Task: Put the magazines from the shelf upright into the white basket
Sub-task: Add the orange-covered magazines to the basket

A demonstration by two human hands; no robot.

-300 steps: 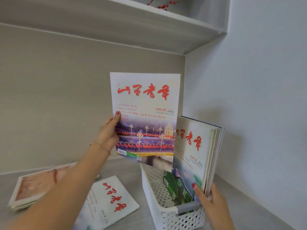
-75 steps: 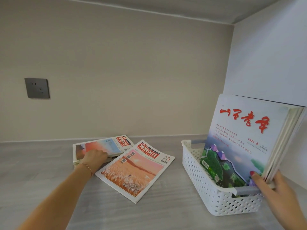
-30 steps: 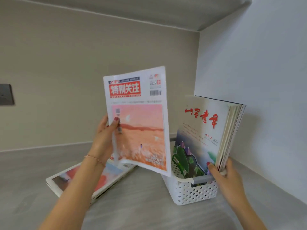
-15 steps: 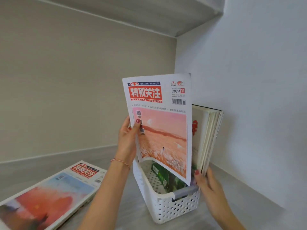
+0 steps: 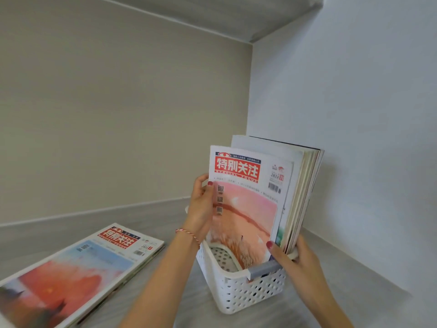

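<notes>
White perforated plastic forms the basket (image 5: 246, 292), which sits nearest the viewer on the grey shelf (image 5: 179, 301), close to the corner where a beige back wall meets a pale side wall. Two bare forearms reach forward from the bottom edge. On the right, the right hand (image 5: 295, 259) curls around the near corner of the basket, thumb pressed on the front of a row of standing magazines (image 5: 305, 185), bracing them upright against the basket's right side. On the left, the left hand (image 5: 201, 209), with a thin red cord at the wrist, pinches the left edge of a pink-covered magazine (image 5: 246, 209) between thumb and fingers. This magazine stands with its long axis vertical, red title at the top, its lower edge already dipping below the basket rim, just in front of the standing row. It lies directly between both hands, and the left hand alone carries it, so the likely next move is a straight downward slide until it rests on the basket floor and leans against the others. Farther left, well apart from the basket, a small pile of remaining magazines (image 5: 78, 275) lies flat on the shelf, nearer the left hand than the right. Beyond everything, the underside of an upper shelf closes the corner.
</notes>
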